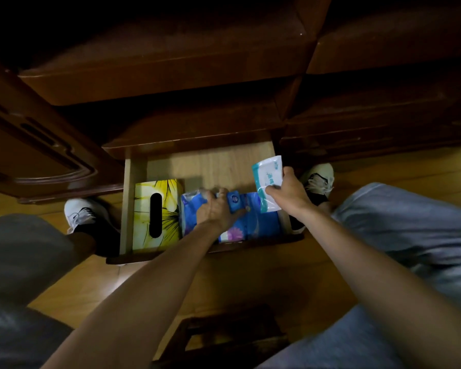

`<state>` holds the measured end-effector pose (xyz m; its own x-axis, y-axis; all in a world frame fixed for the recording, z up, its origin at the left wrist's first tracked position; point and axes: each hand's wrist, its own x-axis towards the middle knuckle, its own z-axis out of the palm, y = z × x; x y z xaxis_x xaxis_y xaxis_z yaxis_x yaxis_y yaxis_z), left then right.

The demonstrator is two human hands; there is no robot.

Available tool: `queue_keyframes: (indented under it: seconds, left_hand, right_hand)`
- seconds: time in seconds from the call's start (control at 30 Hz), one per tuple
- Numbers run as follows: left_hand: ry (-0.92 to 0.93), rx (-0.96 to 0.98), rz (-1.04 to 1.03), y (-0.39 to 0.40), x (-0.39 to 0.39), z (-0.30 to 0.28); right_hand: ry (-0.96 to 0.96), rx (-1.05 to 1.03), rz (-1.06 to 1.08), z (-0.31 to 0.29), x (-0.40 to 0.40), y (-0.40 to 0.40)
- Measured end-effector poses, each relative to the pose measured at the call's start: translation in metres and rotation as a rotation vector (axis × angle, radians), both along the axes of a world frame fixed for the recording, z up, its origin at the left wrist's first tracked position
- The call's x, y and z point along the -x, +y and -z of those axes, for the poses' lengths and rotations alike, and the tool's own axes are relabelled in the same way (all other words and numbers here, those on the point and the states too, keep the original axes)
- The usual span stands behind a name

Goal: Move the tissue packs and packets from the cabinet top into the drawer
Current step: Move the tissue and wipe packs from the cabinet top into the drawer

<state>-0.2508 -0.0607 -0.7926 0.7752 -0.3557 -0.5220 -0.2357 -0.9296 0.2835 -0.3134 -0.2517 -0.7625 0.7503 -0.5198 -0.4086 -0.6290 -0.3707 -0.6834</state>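
The open wooden drawer [210,163] sits low in a dark cabinet. Inside it a yellow flowered tissue box [144,214] lies at the left. Beside that lie blue tissue packs [256,222]. My left hand [216,209] is down in the drawer and holds a small blue packet [234,203] against the blue packs. My right hand [288,193] grips a white and teal tissue packet [268,179] above the drawer's right side.
The dark cabinet [171,62] rises above the drawer, with an open door [37,145] at the left. My white shoes [83,211] stand on the wooden floor on both sides of the drawer. A dark wooden stool [224,339] is below me.
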Motion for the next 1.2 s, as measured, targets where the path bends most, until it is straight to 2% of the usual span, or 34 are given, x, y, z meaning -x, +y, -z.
queue_keyframes:
  seconds: [0.1,0.2,0.27,0.4,0.5,0.57,0.67,0.77,0.87,1.03,1.2]
  left_hand:
    - [-0.068,0.091,-0.008,0.013,0.000,-0.013]
    - [-0.264,0.239,-0.111,0.039,0.000,-0.028]
    - [-0.329,0.261,-0.128,0.063,-0.003,-0.032]
    - [-0.260,0.133,-0.015,0.104,-0.001,-0.025]
    - [-0.220,0.117,0.035,0.114,0.006,-0.019]
    - [-0.231,0.163,0.013,0.116,0.007,-0.018]
    - [-0.281,0.215,-0.004,0.119,-0.004,-0.019]
    - [-0.302,0.148,0.138,0.131,-0.013,-0.015]
    - [-0.281,0.039,0.250,0.143,-0.008,-0.003]
    - [-0.229,-0.009,0.322,0.139,-0.009,0.005]
    - [-0.209,-0.084,0.362,0.132,-0.012,0.003]
  right_hand:
    - [0.090,0.006,-0.079,0.000,0.001,0.006]
    - [0.168,0.047,-0.163,0.001,0.003,0.011]
    - [0.237,0.064,-0.223,0.001,0.002,0.016]
    - [0.354,0.224,-0.335,0.001,0.003,0.027]
    - [0.405,0.291,-0.324,-0.001,0.001,0.034]
    - [0.364,0.383,-0.296,-0.007,-0.006,0.037]
    - [0.146,0.671,-0.389,-0.018,-0.026,0.047]
    - [0.071,0.853,-0.542,-0.023,-0.057,0.061]
    - [0.096,0.777,-0.648,-0.011,-0.088,0.079]
    - [0.155,0.674,-0.657,0.029,-0.111,0.096]
    - [0.276,0.568,-0.522,0.056,-0.114,0.077]
